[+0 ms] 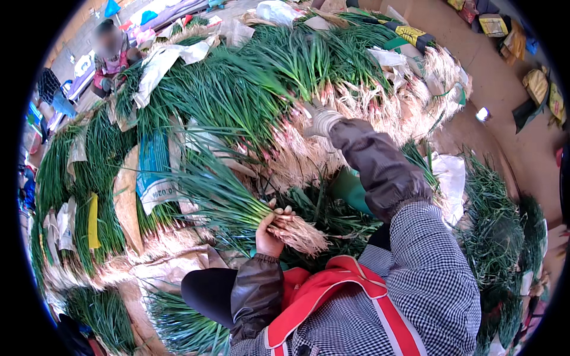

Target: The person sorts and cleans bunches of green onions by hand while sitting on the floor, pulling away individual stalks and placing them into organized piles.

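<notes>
My left hand is closed around a bunch of green onions, just above its pale roots, with the leaves fanning out to the upper left. My right hand, in a light glove, reaches to the root ends of the large heap of green onions. Stalks lie at its fingertips, partly blurred, so whether it grips any cannot be told. Below the heap's roots, between my hands and body, are loose dark green leaves and part of a green boot.
More rows of green onions lie at the left, with sacking and a blue printed sack among them. A leaf pile lies at the right. Another person sits at the upper left. Brown floor shows at the upper right.
</notes>
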`<state>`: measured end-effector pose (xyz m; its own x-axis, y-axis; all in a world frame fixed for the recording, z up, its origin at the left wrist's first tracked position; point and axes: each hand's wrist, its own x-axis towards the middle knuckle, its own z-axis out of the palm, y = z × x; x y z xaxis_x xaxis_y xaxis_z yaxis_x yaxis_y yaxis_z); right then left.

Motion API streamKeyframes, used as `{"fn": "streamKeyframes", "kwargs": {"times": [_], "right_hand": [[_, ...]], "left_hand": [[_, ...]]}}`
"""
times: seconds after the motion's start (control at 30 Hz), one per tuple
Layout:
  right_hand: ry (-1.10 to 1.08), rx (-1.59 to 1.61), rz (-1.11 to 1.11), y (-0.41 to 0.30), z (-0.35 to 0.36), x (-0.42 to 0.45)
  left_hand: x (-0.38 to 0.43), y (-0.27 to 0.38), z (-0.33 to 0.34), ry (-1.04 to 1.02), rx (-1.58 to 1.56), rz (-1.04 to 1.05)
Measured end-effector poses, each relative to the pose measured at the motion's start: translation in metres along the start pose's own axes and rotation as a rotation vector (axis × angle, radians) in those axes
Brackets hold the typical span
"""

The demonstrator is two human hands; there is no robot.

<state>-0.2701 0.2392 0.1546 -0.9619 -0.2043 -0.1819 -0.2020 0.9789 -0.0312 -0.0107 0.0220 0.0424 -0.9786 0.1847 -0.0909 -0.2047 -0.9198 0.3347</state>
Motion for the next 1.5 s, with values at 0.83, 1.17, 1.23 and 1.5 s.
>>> {"fn": "streamKeyframes", "kwargs": {"times": [0.83, 1.17, 1.23, 1.5], "right_hand": [[-0.241, 0.156, -0.333, -0.117, 0.115, -0.179], [0.099, 0.388, -0.389, -0.144, 0.182, -0.083], [0.271, 0.950, -0.246, -0.141, 0.195, -0.088], [0.150, 0.280, -0.702, -0.119, 0.208, -0.088]], "left_hand": [[0.003, 0.004, -0.028, 0.265, 0.165, -0.297], [-0.005, -0.006, -0.027, 0.268, 0.188, -0.210], [-0.006, -0.005, -0.029, 0.362, 0.334, -0.243], [-0.004, -0.015, -0.018, 0.284, 0.118, -0.256]]}}
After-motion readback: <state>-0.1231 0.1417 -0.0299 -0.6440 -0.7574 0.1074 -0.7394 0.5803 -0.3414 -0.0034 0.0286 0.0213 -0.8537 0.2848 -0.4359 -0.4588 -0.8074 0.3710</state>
